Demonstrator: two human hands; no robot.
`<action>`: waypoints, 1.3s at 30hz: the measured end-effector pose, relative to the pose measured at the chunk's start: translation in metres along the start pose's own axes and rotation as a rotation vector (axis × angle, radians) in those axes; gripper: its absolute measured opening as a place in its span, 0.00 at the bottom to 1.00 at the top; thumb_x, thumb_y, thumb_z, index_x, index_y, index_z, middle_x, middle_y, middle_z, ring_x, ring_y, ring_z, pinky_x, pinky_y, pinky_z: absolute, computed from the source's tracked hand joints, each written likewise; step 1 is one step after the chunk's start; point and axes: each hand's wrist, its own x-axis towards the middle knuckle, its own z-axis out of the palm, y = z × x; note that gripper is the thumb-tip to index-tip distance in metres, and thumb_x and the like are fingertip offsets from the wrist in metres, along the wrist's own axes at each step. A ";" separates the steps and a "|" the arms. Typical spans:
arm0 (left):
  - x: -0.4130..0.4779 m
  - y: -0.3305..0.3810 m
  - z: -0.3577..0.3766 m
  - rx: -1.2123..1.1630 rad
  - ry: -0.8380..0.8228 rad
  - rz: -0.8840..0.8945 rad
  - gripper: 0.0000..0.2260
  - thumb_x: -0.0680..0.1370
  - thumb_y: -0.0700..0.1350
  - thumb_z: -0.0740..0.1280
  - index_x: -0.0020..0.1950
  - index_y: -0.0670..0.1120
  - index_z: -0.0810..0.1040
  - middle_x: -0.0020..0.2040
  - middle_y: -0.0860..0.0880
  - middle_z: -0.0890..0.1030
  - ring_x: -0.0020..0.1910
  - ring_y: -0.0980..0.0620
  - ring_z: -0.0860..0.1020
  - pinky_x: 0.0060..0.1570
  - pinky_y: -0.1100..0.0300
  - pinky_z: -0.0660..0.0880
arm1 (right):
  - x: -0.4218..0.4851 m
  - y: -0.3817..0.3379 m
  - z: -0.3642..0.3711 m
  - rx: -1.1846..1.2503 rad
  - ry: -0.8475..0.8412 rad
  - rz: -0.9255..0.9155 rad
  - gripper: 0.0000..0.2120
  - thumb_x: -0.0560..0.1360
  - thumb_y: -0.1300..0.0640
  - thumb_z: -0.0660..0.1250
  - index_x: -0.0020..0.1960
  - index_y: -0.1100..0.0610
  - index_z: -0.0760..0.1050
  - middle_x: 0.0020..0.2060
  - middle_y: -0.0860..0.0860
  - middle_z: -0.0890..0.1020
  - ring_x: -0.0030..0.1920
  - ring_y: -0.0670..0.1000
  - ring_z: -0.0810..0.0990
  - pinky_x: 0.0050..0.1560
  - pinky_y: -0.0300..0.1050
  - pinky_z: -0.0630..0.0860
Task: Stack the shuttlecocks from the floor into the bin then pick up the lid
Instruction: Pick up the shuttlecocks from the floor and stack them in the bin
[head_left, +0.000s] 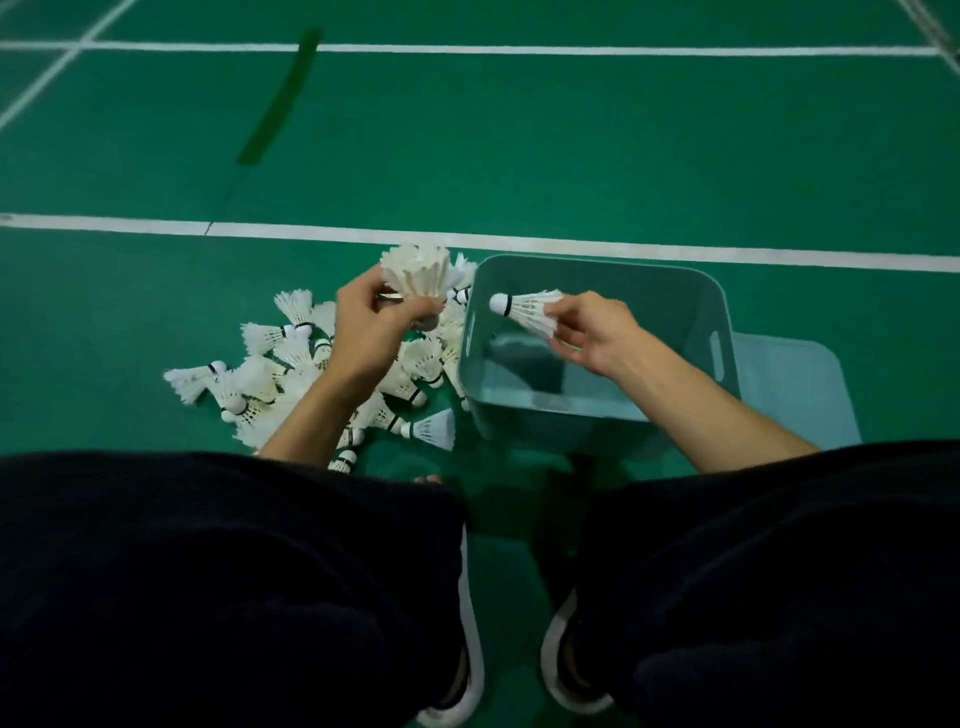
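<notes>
A pile of several white shuttlecocks (291, 379) lies on the green floor left of a pale teal bin (722, 312). My left hand (369, 325) is raised over the pile and grips a shuttlecock (418, 273) with its feathers pointing up. My right hand (595, 330) is over the bin's opening and pinches the feather end of another shuttlecock (527, 309), its cork pointing left. I see no shuttlecocks on the visible part of the bin's floor. The flat teal lid (795, 384) lies on the floor, partly under the bin's right side.
White court lines (571, 244) cross the green floor beyond the bin. My knees in black trousers (234, 571) and white-edged shoes (467, 691) fill the lower view. A dark streak (280, 98) marks the floor farther off.
</notes>
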 end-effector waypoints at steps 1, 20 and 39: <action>0.005 -0.002 0.009 0.009 -0.032 0.003 0.08 0.73 0.34 0.75 0.47 0.35 0.78 0.44 0.36 0.83 0.40 0.46 0.84 0.37 0.57 0.83 | 0.006 0.001 -0.004 -0.039 0.071 -0.007 0.07 0.73 0.71 0.69 0.48 0.61 0.79 0.43 0.57 0.83 0.38 0.52 0.81 0.42 0.46 0.80; 0.053 -0.036 0.136 0.827 -0.680 -0.158 0.10 0.67 0.48 0.77 0.43 0.45 0.81 0.39 0.47 0.84 0.41 0.47 0.82 0.33 0.60 0.71 | 0.125 0.023 0.003 -0.443 0.009 0.231 0.09 0.79 0.60 0.64 0.40 0.57 0.74 0.37 0.55 0.78 0.31 0.53 0.75 0.29 0.38 0.71; 0.068 -0.082 0.144 0.840 -0.587 -0.373 0.09 0.67 0.41 0.80 0.43 0.42 0.84 0.38 0.47 0.84 0.41 0.49 0.83 0.40 0.59 0.78 | 0.083 0.006 -0.055 -1.105 -0.077 -0.127 0.05 0.69 0.58 0.80 0.40 0.60 0.87 0.30 0.47 0.84 0.29 0.40 0.75 0.36 0.38 0.70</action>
